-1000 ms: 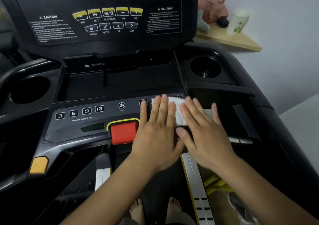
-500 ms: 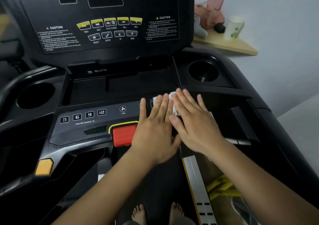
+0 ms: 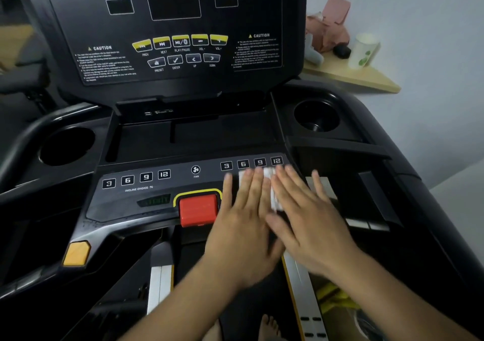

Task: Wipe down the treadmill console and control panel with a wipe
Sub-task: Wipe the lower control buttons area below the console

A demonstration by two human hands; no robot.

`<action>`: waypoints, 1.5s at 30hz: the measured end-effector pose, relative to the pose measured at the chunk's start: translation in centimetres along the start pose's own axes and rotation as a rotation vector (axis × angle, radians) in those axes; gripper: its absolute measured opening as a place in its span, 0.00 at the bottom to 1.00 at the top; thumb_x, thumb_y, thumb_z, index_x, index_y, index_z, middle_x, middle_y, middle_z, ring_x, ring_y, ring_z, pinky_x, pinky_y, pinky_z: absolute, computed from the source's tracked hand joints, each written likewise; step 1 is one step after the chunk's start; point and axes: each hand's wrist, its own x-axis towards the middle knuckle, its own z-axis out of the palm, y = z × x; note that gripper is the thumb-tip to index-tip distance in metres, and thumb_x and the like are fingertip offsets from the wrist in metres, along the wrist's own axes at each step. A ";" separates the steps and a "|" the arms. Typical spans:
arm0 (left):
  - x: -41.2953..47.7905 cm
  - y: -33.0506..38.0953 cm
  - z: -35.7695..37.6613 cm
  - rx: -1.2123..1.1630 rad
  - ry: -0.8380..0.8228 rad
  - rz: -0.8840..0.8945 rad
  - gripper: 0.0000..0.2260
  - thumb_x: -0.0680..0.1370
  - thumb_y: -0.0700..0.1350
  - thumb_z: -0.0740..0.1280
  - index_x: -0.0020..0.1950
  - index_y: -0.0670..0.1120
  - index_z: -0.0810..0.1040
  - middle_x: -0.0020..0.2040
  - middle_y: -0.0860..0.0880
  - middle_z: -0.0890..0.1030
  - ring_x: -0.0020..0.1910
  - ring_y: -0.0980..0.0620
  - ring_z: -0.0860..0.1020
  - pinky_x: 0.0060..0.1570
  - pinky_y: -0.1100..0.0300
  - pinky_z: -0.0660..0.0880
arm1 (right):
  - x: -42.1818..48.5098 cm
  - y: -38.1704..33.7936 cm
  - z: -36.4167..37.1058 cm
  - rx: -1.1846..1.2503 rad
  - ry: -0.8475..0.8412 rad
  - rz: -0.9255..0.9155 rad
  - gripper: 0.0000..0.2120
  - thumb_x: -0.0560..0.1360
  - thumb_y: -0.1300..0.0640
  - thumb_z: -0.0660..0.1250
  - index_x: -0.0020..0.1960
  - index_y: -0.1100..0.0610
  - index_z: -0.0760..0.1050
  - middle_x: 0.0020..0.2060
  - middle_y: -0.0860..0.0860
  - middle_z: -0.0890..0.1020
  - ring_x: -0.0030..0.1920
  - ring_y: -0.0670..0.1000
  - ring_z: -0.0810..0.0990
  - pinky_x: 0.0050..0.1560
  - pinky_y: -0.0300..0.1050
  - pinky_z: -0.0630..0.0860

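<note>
While left hand (image 3: 243, 225), right hand (image 3: 311, 225) press white wipe (image 3: 275, 200) flat-fingered on grey control panel (image 3: 117, 204): leftward slip may trip red square button (image 3: 198, 208).

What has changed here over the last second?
The left hand and right hand slid the wipe back toward the person, uncovering the right-side number buttons. Both still press it flat, side by side, right of the red button.

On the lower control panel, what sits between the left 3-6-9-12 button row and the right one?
Only the round fan button, labelled FAN. The rest of that stretch of grey panel is bare, as the head view shows.
</note>
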 end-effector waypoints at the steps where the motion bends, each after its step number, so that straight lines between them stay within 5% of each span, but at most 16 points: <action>1: -0.8 0.4 0.5 -0.030 0.014 0.001 0.36 0.80 0.61 0.49 0.79 0.38 0.48 0.80 0.37 0.51 0.79 0.37 0.47 0.74 0.35 0.51 | -0.9 -0.1 0.2 0.004 -0.015 -0.003 0.33 0.80 0.35 0.36 0.79 0.53 0.45 0.79 0.48 0.46 0.77 0.44 0.38 0.76 0.57 0.40; 8: 3.0 -0.3 -0.6 0.062 -0.020 -0.060 0.37 0.79 0.63 0.43 0.78 0.41 0.32 0.79 0.39 0.35 0.77 0.40 0.33 0.74 0.39 0.36 | 4.0 0.5 -1.3 -0.010 0.028 0.050 0.37 0.76 0.35 0.26 0.79 0.52 0.45 0.79 0.48 0.47 0.77 0.43 0.39 0.76 0.58 0.38; 14: -1.2 1.1 0.8 -0.032 0.003 -0.012 0.36 0.80 0.61 0.37 0.79 0.37 0.44 0.80 0.37 0.47 0.79 0.37 0.43 0.75 0.38 0.46 | -0.5 -0.8 0.1 0.030 -0.012 0.051 0.34 0.79 0.35 0.32 0.79 0.52 0.46 0.78 0.48 0.47 0.77 0.44 0.40 0.76 0.60 0.42; 20: 2.9 -1.0 -0.8 0.090 -0.017 -0.055 0.37 0.79 0.63 0.42 0.77 0.41 0.31 0.79 0.38 0.34 0.77 0.38 0.33 0.74 0.38 0.36 | 4.4 -0.4 -1.2 0.003 0.030 0.087 0.35 0.77 0.37 0.29 0.79 0.52 0.44 0.79 0.47 0.45 0.77 0.43 0.38 0.76 0.58 0.36; 26: -1.0 0.0 1.1 -0.030 0.026 -0.004 0.37 0.80 0.62 0.48 0.80 0.38 0.46 0.80 0.38 0.48 0.79 0.38 0.45 0.75 0.36 0.49 | 0.0 -1.4 0.2 0.023 -0.007 0.065 0.33 0.80 0.35 0.33 0.78 0.51 0.44 0.78 0.47 0.46 0.77 0.43 0.39 0.76 0.60 0.40; 32: 2.7 -1.6 -0.3 0.076 0.027 -0.052 0.38 0.78 0.63 0.41 0.78 0.41 0.34 0.80 0.39 0.38 0.78 0.38 0.35 0.75 0.38 0.37 | 4.6 -1.2 -1.1 -0.015 0.039 0.093 0.39 0.74 0.36 0.23 0.79 0.52 0.44 0.79 0.48 0.46 0.77 0.45 0.38 0.75 0.59 0.35; 38: -1.7 -0.1 1.5 -0.037 0.088 0.009 0.37 0.79 0.60 0.53 0.79 0.37 0.50 0.79 0.36 0.53 0.79 0.37 0.48 0.75 0.36 0.52 | -0.3 -2.0 0.7 0.000 0.044 0.056 0.31 0.82 0.37 0.38 0.78 0.53 0.51 0.77 0.49 0.54 0.78 0.48 0.48 0.74 0.61 0.43; 45: 1.7 -2.2 0.2 0.102 0.068 -0.067 0.38 0.78 0.63 0.45 0.80 0.40 0.41 0.80 0.38 0.44 0.79 0.37 0.41 0.75 0.37 0.42 | 4.6 -2.1 -1.0 -0.025 0.019 0.066 0.39 0.74 0.36 0.23 0.79 0.52 0.44 0.79 0.48 0.45 0.77 0.45 0.37 0.74 0.61 0.32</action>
